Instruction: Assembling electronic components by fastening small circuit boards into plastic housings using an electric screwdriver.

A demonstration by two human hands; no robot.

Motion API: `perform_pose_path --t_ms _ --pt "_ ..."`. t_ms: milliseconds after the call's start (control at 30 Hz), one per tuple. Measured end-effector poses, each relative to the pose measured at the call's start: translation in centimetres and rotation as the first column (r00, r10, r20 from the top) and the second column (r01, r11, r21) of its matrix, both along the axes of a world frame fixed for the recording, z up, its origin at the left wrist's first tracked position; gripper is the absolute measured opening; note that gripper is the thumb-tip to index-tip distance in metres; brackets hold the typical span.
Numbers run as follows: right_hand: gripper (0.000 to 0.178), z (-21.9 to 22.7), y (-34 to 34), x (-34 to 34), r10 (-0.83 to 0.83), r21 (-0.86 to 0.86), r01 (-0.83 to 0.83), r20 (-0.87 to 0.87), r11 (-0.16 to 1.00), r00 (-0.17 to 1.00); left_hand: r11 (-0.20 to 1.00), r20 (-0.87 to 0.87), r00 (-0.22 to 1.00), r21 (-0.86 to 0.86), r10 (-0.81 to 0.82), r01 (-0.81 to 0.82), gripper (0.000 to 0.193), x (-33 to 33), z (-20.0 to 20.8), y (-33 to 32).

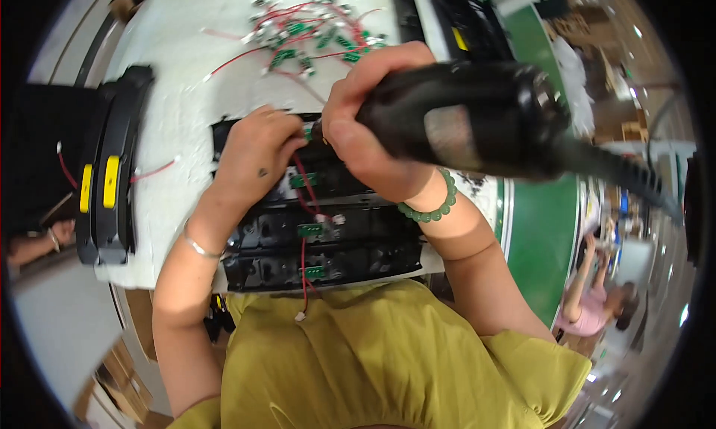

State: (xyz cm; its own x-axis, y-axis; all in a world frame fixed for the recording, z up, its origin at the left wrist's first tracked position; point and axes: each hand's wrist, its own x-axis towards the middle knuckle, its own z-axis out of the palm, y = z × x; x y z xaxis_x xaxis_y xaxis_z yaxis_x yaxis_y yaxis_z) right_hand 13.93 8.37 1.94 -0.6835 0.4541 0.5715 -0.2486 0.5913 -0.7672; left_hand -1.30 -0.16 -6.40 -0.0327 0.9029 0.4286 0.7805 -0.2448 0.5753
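Observation:
My right hand (373, 131) is wrapped round a black corded electric screwdriver (477, 120), held sideways with its tip toward the farthest of several long black plastic housings (246, 231). My left hand (261, 149) is closed, thumb and fingertips together at a small green circuit board (308, 132) on that far housing; the fingers partly cover the board. Nearer to me, more green boards (311, 230) sit on the other housings, with red wires (303, 254) ending in white plugs. The screwdriver's bit is mostly hidden by my right hand.
A pile of green boards with red wires (306, 38) lies at the back of the white work surface (171, 49). Black housings with yellow labels (112, 175) stand at the left. Another person's hand (63, 231) shows at the far left; someone in pink (589, 310) works at the right.

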Motion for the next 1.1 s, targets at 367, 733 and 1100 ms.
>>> perform_pose_path --t_ms 367,733,1100 --pt "0.027 1.5 3.8 13.4 -0.589 -0.320 0.511 -0.232 0.798 0.774 0.999 -0.101 0.995 0.038 0.016 -0.012 0.031 1.6 2.5 0.8" --pt "0.025 -2.0 3.9 15.9 -0.699 -0.455 0.548 -0.292 0.702 0.653 0.991 -0.041 0.992 -0.062 -0.118 0.115 0.036 2.9 2.6 0.9" --pt "0.027 -0.3 3.0 16.2 -0.629 -0.435 0.465 -0.405 0.771 0.664 0.942 -0.167 0.928 -0.022 -0.333 0.334 0.022 7.2 5.2 5.3"
